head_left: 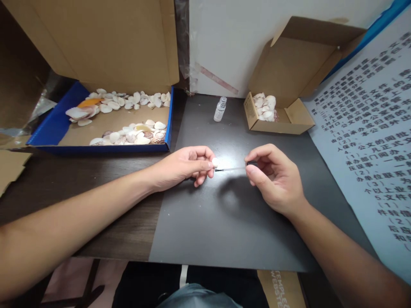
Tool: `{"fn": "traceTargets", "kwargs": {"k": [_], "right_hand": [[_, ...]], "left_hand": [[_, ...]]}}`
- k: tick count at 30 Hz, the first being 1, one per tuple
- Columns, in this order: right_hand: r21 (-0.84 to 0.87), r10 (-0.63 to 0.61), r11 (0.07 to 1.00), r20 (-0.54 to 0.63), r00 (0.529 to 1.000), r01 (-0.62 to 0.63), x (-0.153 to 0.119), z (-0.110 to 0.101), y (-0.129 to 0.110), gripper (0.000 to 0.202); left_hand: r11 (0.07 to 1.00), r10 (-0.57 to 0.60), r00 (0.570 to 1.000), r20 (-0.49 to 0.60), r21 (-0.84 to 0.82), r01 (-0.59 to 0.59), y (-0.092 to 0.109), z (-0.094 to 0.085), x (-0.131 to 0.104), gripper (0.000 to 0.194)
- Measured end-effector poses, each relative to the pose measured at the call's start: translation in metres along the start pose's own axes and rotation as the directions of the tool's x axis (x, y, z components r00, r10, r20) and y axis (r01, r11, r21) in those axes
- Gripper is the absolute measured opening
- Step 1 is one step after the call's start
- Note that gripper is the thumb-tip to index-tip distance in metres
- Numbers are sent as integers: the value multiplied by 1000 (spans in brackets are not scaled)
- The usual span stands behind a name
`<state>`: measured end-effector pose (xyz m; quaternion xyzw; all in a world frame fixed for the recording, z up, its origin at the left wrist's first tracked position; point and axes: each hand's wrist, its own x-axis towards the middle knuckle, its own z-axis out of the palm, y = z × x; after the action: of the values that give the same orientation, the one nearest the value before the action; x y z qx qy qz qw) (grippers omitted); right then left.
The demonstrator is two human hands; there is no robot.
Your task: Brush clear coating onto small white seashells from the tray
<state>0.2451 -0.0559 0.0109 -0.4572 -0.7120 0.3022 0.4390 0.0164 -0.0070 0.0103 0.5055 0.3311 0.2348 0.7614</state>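
Note:
Between the thumb and forefinger of my left hand (194,166) is a small white shell (215,162). My right hand (276,177) pinches the black cap of a thin applicator brush (233,168). Its pale stem points left, and its dark tip is at the shell's lower edge; whether they touch I cannot tell. Behind the hands a small clear glass bottle (219,110) with a printed label stands upright, its cap off.
To the left lies a blue-edged cardboard box (77,149) with many shells (128,100) in two groups. A smaller open box (272,127) at the back right holds white shells (265,107). A dark grey mat (231,235) lies under my hands; a printed sheet (369,141) is at right.

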Motion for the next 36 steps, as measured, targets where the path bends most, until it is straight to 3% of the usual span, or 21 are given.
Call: {"fn": "traceTargets", "kwargs": {"k": [17,23,30,36], "right_hand": [[-53,14,998,0,1000,-14,3,1,0,12],[45,14,999,48,999,-16,1,2,0,8],[-68,31,997,1,1000,-31,2,2,-1,11],[20,11,1000,42,999,-12,1,1,0,9]], "left_hand": [[999,-26,1000,-16,-32,26,0,0,0,14],[999,-17,1000,-21,-42,17,-1,-1,0,12],[998,-25,999,-25,-59,23,-1,-1,0,12],[996,-25,999,-25,-83,23,-1,0,0,11]]}}
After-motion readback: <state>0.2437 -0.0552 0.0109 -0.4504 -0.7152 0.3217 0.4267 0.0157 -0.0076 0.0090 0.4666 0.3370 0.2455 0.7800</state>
